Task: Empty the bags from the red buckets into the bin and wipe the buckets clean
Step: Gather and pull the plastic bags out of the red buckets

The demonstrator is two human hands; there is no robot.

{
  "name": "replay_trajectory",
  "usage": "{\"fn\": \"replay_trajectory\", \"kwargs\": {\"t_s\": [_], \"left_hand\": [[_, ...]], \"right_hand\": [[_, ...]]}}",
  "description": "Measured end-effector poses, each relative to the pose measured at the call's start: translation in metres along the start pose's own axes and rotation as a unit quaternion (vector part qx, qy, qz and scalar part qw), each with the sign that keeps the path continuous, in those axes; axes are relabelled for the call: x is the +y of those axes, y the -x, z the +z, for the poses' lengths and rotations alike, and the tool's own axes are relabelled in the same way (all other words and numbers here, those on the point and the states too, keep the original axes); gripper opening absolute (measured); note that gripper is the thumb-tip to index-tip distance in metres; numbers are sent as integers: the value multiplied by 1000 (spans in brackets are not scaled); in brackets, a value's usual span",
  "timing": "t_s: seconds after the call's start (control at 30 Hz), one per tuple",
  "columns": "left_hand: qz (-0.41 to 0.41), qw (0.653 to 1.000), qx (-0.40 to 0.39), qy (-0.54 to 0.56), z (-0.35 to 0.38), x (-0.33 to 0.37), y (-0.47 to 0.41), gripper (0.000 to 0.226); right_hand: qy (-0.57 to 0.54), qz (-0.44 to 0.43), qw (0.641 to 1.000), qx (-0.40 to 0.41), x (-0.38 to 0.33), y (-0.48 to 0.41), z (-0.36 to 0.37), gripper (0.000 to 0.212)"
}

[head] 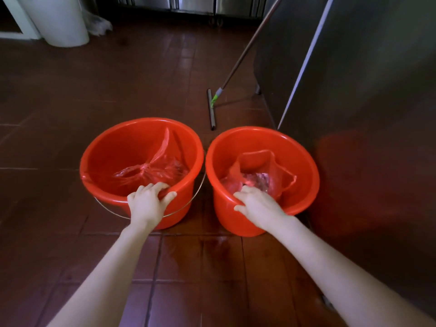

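Observation:
Two red buckets stand side by side on the tiled floor. The left bucket (pixel 113 147) holds a crumpled red plastic bag (pixel 151 171), and its wire handle hangs down at the front. The right bucket (pixel 302 161) holds another red bag (pixel 259 166) with something clear and shiny inside. My left hand (pixel 148 199) grips the near rim of the left bucket, fingers inside and thumb outside. Over the near rim of the right bucket my right hand (pixel 257 204) does the same, its fingertips close to the bag.
A white bin (pixel 61 22) stands at the far left by a wall. A floor squeegee (pixel 212 107) lies behind the buckets, its pole leaning up to the right. A steel cabinet (pixel 354 90) rises close on the right. More steel cabinets line the back.

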State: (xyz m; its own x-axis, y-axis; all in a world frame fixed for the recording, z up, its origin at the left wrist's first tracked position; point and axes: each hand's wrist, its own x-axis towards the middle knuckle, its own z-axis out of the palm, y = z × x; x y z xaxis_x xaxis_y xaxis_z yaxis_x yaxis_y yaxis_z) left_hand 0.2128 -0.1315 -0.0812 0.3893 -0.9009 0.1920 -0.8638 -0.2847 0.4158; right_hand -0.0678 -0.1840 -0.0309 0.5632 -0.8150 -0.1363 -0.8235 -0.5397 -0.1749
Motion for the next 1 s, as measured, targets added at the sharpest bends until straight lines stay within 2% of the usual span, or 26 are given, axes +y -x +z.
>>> {"fn": "replay_trajectory", "kwargs": {"t_s": [0.13,0.2,0.27,0.33,0.43,0.5,0.63,0.73,0.8,0.9,1.0], "left_hand": [[-64,997,-48,2,-2,29,0,37],[-53,998,-31,32,-3,53,15,42],[1,995,-8,100,-4,79,40,43],[59,986,-16,158,-4,99,69,36],[139,979,-61,138,-2,110,109,24],[205,966,-100,123,-3,105,129,22],[290,940,-158,81,-17,86,144,46],[299,934,-181,69,-31,72,142,50],[292,934,-194,72,-40,60,140,53],[249,944,-204,74,-53,46,140,69],[199,958,-197,56,-61,47,141,75]], "right_hand": [[-19,-13,1000,1,-10,47,9,35],[-38,-33,999,1,-13,70,13,36],[-86,-46,995,-3,-14,93,15,40],[-138,-48,989,-14,-9,114,15,39],[-162,-3,987,1,14,136,14,34],[-108,24,993,26,37,148,16,33],[-82,1,995,55,51,167,21,38],[-113,-50,992,39,37,177,25,42],[-169,-63,983,16,32,185,26,34],[-226,-56,972,21,34,195,23,25],[-308,-31,951,9,33,201,20,30]]}}
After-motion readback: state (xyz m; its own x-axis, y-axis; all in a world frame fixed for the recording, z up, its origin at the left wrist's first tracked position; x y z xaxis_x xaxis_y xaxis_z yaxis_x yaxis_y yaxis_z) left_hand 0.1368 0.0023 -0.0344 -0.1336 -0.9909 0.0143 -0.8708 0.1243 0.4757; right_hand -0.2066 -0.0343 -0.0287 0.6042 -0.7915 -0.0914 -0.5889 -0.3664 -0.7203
